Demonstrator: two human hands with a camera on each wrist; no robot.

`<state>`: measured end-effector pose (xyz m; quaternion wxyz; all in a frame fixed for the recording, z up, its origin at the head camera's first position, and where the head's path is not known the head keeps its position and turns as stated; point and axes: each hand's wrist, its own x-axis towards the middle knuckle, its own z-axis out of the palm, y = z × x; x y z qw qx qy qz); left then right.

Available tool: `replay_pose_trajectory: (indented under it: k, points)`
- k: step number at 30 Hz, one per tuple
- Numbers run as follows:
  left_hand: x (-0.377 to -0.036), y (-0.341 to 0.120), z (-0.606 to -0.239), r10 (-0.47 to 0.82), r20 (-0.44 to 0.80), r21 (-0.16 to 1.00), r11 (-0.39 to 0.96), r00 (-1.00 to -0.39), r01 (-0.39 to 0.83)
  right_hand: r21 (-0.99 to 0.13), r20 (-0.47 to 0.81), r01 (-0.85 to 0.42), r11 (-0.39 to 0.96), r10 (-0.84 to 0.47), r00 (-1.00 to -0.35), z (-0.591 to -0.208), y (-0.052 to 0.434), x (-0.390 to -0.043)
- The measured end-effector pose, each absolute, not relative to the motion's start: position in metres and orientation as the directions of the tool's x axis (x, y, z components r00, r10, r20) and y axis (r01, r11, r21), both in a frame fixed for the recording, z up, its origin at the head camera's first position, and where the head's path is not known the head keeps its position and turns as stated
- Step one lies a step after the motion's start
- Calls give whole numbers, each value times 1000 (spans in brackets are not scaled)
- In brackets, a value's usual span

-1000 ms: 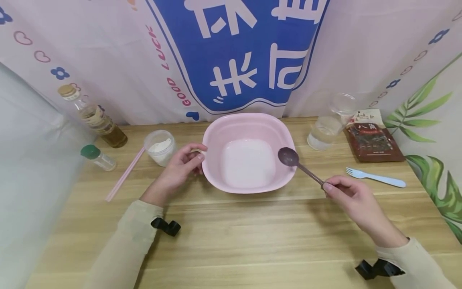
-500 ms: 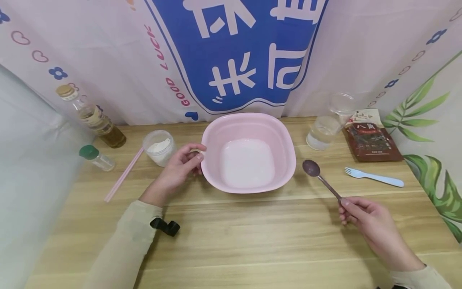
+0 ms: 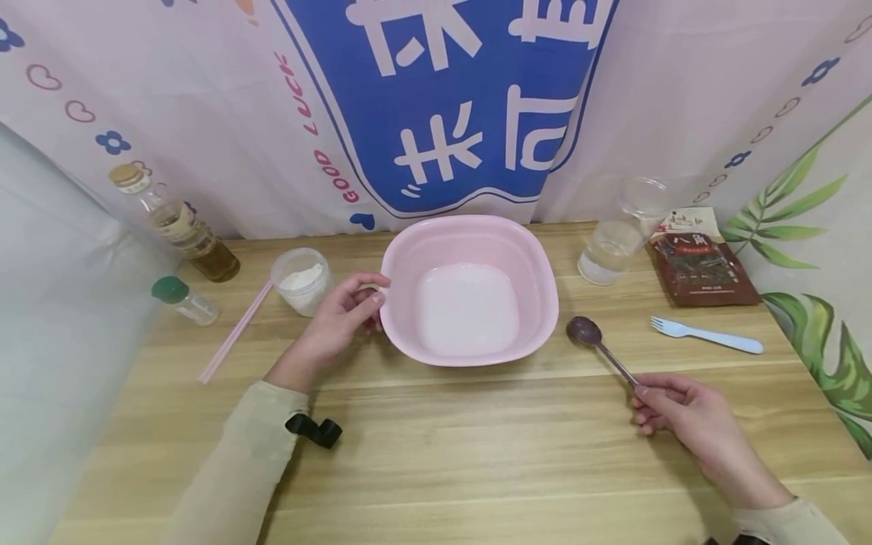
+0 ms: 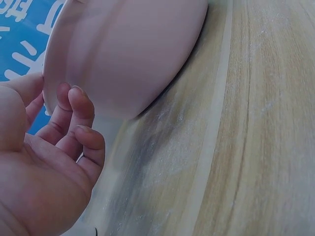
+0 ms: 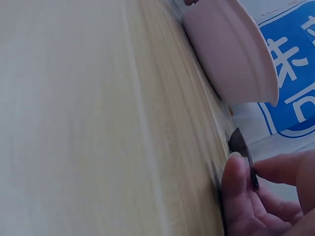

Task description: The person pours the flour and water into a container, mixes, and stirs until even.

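A pink plastic basin [image 3: 470, 353] stands mid-table, with whitish contents over its bottom. My left hand [image 3: 344, 312] holds the basin's left rim between thumb and forefinger; in the left wrist view the other fingers of that hand [image 4: 59, 152] curl beside the outer wall. To the right of the basin, my right hand [image 3: 695, 424] pinches the handle end of a dark brown spoon [image 3: 584, 331]. The spoon's bowl is low over the table or on it; I cannot tell which. In the right wrist view the spoon [image 5: 238, 142] lies near the tabletop between thumb and fingers.
At left stand an oil bottle [image 3: 197, 241], a green-capped shaker [image 3: 184, 300], pink chopsticks [image 3: 235, 333] and a tub of white powder [image 3: 303, 291]. At right are a clear cup of liquid [image 3: 605, 256], a brown spice packet [image 3: 705, 269] and a blue fork [image 3: 708, 334].
From above the basin's right rim, my right hand has brought the spoon rightward and toward me, then lowered it toward the table. My left hand has stayed at the basin's rim.
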<state>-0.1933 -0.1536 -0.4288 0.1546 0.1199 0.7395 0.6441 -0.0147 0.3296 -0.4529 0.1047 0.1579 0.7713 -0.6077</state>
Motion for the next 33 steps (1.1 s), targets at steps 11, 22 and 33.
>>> replay_pose_trajectory:
  k: [11, 22, 33]
  points:
    - [-194, -154, -428, 373, -70, 990, 142, -925, -18, -675, -151, 151, 722, 65, -986, -444, 319, -24]
    - [-193, -154, -424, 371, -69, 979, 202, -926, 8, -561, 41, -34, 827, -13, -999, -447, 317, -34]
    - [-193, -156, -421, 382, -38, 965, 256, -923, 65, -557, 50, -84, 826, -68, -996, -447, 317, -37]
